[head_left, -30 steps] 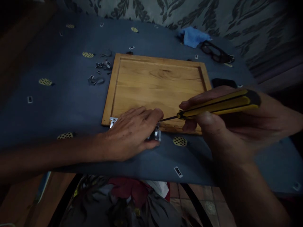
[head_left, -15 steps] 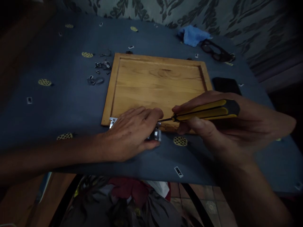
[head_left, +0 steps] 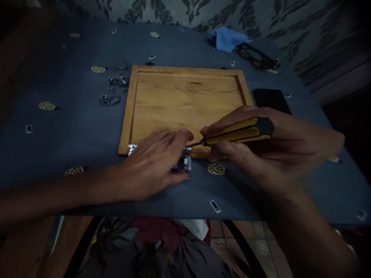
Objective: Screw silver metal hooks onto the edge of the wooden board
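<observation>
A framed wooden panel [head_left: 185,106] lies flat on the table. Along its near edge, my left hand [head_left: 155,162] is closed over a metal cabinet hinge [head_left: 185,164] and presses it to the wood. Most of the hinge is hidden under the fingers; its shiny plate end and curved arm stick out by the thumb. My right hand [head_left: 278,143] grips a yellow and black screwdriver [head_left: 240,131] by its handle. The shaft points left, and its tip meets the hinge plate near my left index finger.
Loose hinge parts [head_left: 118,80] and small screws lie left of the panel. To the right rests a dark phone-like slab [head_left: 271,100]. Black glasses [head_left: 256,58] and a blue cloth [head_left: 228,39] are at the back. The table's near edge [head_left: 139,214] runs above my lap.
The whole view has shifted slightly, so the table things appear further left. My right hand and the screwdriver have moved a little left and closer to my left hand, which keeps its hold.
</observation>
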{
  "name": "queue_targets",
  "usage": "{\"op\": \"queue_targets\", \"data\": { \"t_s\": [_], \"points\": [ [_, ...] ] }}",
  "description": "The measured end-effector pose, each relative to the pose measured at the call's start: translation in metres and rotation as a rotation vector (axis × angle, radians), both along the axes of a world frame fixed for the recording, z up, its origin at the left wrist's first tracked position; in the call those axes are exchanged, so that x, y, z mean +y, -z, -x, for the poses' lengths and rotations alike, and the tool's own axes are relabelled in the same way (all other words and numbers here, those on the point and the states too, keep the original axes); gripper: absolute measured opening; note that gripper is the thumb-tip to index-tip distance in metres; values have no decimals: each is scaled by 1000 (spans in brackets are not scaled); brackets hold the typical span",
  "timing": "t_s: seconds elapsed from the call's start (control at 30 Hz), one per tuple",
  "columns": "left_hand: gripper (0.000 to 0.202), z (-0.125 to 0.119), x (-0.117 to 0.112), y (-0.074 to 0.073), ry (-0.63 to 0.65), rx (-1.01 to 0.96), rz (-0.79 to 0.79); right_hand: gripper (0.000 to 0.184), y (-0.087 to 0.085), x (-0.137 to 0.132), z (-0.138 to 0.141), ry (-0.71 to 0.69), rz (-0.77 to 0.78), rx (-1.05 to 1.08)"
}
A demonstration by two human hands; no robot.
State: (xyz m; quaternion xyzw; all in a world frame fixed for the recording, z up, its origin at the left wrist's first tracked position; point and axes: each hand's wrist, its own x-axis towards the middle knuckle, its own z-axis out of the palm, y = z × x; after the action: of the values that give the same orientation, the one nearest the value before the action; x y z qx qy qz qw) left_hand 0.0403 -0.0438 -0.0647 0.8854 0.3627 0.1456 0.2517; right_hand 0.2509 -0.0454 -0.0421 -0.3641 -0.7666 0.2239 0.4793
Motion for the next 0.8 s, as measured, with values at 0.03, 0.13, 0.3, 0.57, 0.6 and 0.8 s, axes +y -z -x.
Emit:
{"op": "queue_targets", "data": {
  "t_s": [0.03,0.13,0.3,0.57,0.6,0.8],
  "points": [
    [49,0,0,1,-1,-4,-7,19,0,-1,0,16,13,4],
    [53,-1,0,2,0,-7,-12,19,0,-2,0,31,38,8],
    [55,-2,2,3,2,-22,-20,16,0,-2,0,30,51,7],
    [53,-2,-1,5,0,-16,-60,19,-1,-1,2,25,-11,-2],
    [51,-2,-1,6,0,-17,-63,19,-1,-2,2,37,2,-4],
    [44,-3,0,4,2,21,-66,17,8,-4,0,139,-55,86]
  ]
}}
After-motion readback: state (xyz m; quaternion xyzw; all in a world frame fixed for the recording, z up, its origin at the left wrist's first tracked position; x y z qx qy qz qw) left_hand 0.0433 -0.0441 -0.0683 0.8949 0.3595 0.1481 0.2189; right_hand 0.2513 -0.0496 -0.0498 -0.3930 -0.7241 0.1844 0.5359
